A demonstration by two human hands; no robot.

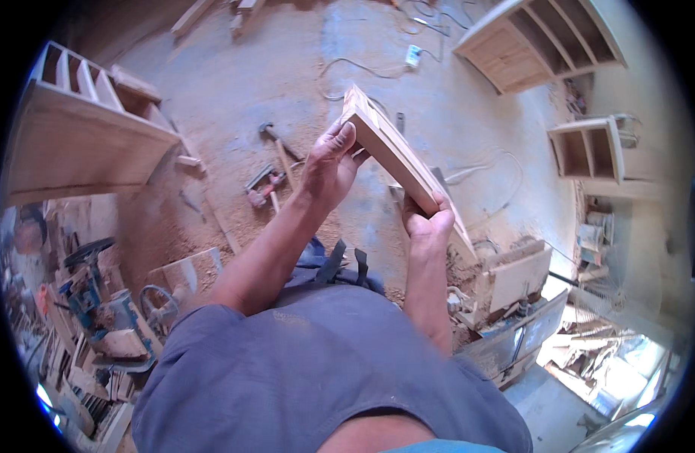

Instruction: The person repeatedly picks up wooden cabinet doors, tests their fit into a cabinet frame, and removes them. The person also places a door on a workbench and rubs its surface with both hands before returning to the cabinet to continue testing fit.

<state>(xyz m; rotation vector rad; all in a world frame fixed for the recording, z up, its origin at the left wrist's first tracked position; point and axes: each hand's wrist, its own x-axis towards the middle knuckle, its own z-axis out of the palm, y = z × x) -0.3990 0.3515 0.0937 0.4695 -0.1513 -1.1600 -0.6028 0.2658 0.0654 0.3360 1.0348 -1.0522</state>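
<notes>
Both hands hold a long wooden frame or panel [396, 155] tilted in front of me, its narrow edge turned up toward me. My left hand [330, 164] grips its far upper end, with the thumb on the near edge and the fingers beneath. Nearer the other end, my right hand [427, 219] is closed around the same edge. Part of the piece runs on past my right hand, down to the right. Its underside is hidden from me. On the floor beyond my left forearm lie a hammer [278, 143] and a red power tool [264, 189].
A wooden cabinet carcass [91, 140] stands at the left, and another cabinet [513, 49] at the far right. Below that is a small two-bay box [587, 151]. Cables [370, 69] trail over the dusty floor [287, 83]. A machine bench [513, 317] is close on my right.
</notes>
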